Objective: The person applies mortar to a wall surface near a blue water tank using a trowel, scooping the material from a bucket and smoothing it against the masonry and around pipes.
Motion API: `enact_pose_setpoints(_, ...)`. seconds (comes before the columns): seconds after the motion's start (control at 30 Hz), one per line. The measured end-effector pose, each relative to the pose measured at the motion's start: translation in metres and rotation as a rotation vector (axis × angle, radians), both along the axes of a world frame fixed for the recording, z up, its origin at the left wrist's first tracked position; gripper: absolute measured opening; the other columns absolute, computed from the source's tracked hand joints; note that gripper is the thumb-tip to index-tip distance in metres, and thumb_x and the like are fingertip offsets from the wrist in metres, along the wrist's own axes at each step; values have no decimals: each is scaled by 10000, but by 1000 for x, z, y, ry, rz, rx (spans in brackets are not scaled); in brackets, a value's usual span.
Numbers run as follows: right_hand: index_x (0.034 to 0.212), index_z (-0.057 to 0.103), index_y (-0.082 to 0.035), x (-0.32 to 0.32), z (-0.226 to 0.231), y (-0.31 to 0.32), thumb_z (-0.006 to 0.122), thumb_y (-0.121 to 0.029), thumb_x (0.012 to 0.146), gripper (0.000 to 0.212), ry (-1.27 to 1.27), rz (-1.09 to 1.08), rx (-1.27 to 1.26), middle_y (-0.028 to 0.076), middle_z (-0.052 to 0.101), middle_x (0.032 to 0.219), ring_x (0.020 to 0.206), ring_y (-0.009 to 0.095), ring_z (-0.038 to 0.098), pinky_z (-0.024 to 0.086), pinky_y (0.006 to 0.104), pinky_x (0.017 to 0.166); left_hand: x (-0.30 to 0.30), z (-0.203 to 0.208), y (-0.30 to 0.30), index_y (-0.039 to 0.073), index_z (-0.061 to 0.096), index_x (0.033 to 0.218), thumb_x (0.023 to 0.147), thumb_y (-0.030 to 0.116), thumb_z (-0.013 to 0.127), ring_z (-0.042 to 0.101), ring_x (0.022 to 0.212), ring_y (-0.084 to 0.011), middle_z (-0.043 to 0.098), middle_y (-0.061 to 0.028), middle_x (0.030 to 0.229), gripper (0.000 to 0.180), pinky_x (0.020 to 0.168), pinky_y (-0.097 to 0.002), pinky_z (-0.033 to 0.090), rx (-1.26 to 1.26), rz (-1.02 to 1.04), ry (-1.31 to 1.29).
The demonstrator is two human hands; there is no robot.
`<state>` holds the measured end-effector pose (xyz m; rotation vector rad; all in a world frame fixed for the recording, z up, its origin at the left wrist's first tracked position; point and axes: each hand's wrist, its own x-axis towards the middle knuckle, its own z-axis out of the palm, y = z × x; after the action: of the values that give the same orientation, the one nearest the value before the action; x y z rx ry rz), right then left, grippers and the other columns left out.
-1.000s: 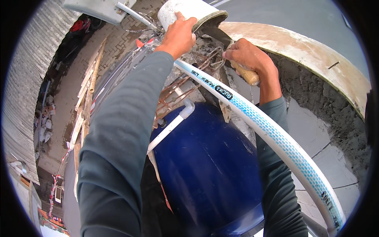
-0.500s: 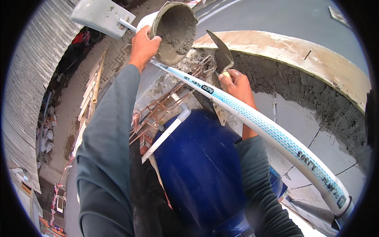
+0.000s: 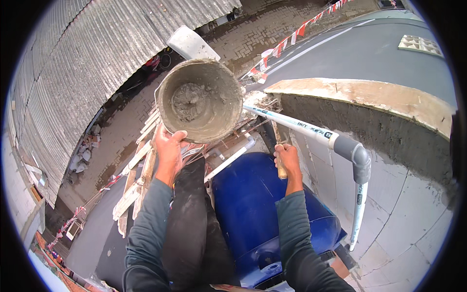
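My left hand [image 3: 169, 150] is closed on the lower rim of a mortar-caked bucket [image 3: 220, 90], its thumb over the edge. The bucket is tilted with its mouth toward me, and wet grey mortar [image 3: 190, 102] lies at its bottom. To the right, my right hand [image 3: 289, 159] grips the wooden handle of a trowel [image 3: 281, 170]. Its blade points away from me and appears nearly edge-on, just below a white pipe [image 3: 301, 125]. Beneath both hands sits a large blue tank [image 3: 253, 194].
The pipe turns down at a grey elbow [image 3: 359, 156] beside a pale block wall [image 3: 379, 204]. Fresh mortar [image 3: 316, 109] coats the wall's top, along a curved plank [image 3: 360, 88]. Loose timber [image 3: 138, 180] and a corrugated roof [image 3: 112, 39] are at left. Bunting [image 3: 287, 43] hangs beyond.
The bucket has come nearer, its mouth now facing me more. My right hand has lowered the trowel, whose blade was raised. The view has shifted, showing the pipe's elbow.
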<state>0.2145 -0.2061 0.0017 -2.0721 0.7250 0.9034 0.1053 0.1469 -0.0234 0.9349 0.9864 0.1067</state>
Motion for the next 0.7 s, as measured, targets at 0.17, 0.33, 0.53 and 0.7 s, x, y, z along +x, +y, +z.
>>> enact_pose_setpoints(0.17,1026,650,33,-56,143,15,655,-211,957,253,313,212,-50,79,646,777,604,172,634,526,343,510,-37,110,-8,26,541,1280,837,-8,650,693,913,-163,672,-75,1152,457,690,-291,601,-14,-63,-33)
enact_pose_setpoints(0.33,1042,636,46,-100,289,14,613,-235,984,288,187,489,138,184,655,768,631,267,665,557,414,609,-82,204,-32,28,553,1262,843,3,647,687,935,-147,674,-62,1141,429,725,-280,590,191,-301,20)
enact_pose_setpoints(0.53,1005,617,63,-137,269,61,558,-215,985,285,-452,793,16,301,685,933,934,469,670,539,522,824,-120,291,-75,28,583,1178,857,12,644,665,895,-112,669,-38,1076,327,690,-251,567,232,-496,-1)
enact_pose_setpoints(0.7,925,648,54,-206,251,47,509,-132,945,233,-524,1042,72,268,694,952,937,431,700,561,532,802,-128,326,-107,28,591,1134,858,-44,635,644,844,-85,657,-13,990,289,687,-249,561,279,-593,-51)
